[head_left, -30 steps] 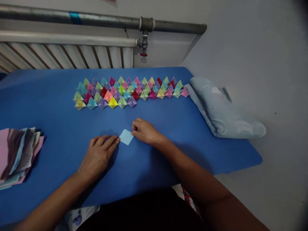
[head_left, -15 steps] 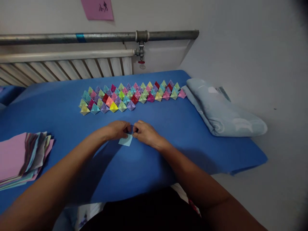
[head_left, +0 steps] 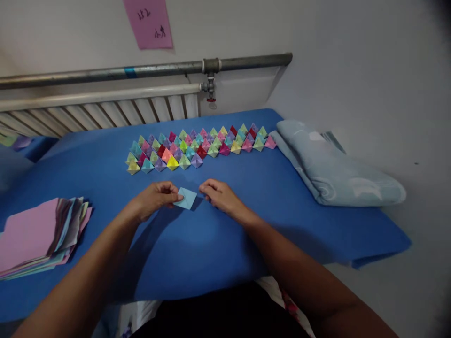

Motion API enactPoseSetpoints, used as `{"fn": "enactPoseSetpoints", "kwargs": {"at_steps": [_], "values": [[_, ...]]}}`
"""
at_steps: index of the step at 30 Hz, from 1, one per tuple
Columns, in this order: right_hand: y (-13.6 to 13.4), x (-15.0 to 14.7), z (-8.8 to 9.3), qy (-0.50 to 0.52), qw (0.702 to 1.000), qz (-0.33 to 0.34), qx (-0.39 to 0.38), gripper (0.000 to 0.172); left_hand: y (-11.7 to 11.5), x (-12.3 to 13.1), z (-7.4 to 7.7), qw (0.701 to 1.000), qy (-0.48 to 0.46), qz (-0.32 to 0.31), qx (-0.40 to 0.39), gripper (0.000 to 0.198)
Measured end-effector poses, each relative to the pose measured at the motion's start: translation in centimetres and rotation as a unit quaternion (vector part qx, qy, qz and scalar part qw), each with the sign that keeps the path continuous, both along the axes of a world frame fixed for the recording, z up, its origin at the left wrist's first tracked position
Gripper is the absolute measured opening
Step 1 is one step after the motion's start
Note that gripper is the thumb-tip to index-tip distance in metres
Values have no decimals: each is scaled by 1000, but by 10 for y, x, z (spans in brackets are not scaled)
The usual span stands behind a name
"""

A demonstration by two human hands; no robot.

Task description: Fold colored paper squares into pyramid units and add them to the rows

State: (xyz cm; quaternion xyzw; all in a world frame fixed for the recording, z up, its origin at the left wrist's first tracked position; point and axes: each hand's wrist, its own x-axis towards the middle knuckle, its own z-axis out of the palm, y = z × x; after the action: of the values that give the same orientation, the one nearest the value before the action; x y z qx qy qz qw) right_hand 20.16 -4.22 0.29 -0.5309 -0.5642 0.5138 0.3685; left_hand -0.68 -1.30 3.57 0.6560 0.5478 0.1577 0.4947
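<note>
A small light-blue folded paper square is pinched at its left corner between the thumb and fingers of my left hand. Diagonal crease lines show on its upper face, and it sits just over the blue sheet. To its right, my right hand is closed with the fingers curled in, a small gap away from the paper. Nothing shows between those fingers. Beyond both hands stand several rows of multicoloured folded paper pieces, pointed at the top and set close together.
On the left lies a thick stack of coloured paper, pink on top. A folded light-blue blanket rests at the right of the blue bed surface. Along the back wall run a radiator and a metal pipe.
My hands have moved apart, and the right one is off the paper. The blue square now shows more fully, turned with its corner toward the right. The head view has shifted slightly.
</note>
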Motion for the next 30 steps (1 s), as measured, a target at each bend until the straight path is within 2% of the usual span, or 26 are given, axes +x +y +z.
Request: {"fn": "enactPoseSetpoints", "kwargs": {"at_steps": [2, 4, 6, 8, 11, 16, 18, 20, 22, 24, 26, 28, 30], "values": [[-4, -8, 4, 70, 997, 7, -34, 25, -10, 2, -3, 989, -101, 108, -4, 40], [-8, -16, 6, 97, 995, 18, -33, 24, -20, 8, -9, 959, -200, 200, -31, 44], [-11, -23, 5, 96, 995, 17, -24, 21, -28, 14, -15, 935, -258, 238, -44, 45], [-12, -28, 1, 81, 996, 7, -18, 17, -33, 16, -19, 931, -273, 239, -44, 43], [-11, -29, -3, 53, 999, 3, -1, 14, -32, 11, -20, 954, -233, 187, -18, 34], [-12, -24, -4, 8, 998, 53, 28, 10, -18, -7, -11, 990, -139, 7, 6, 22], [-12, -22, -4, -33, 994, 71, 73, 11, -13, -10, -8, 994, -94, -50, 26, 20], [-10, -19, -7, -107, 976, 81, 169, 10, -10, -9, -9, 990, -38, -95, 101, 18], [-7, -16, -10, -199, 935, 90, 280, 8, -9, -5, -15, 964, 19, -125, 232, 13], [-3, -13, -14, -287, 882, 103, 359, 11, -11, 0, -24, 915, 77, -140, 372, 11], [-1, -10, -16, -358, 837, 114, 399, 14, -15, 3, -34, 858, 130, -141, 476, 13], [-1, -9, -18, -403, 807, 128, 412, 15, -19, 5, -44, 820, 171, -142, 527, 16], [-3, -8, -20, -422, 797, 147, 407, 15, -25, 5, -51, 804, 197, -150, 540, 20]]}}
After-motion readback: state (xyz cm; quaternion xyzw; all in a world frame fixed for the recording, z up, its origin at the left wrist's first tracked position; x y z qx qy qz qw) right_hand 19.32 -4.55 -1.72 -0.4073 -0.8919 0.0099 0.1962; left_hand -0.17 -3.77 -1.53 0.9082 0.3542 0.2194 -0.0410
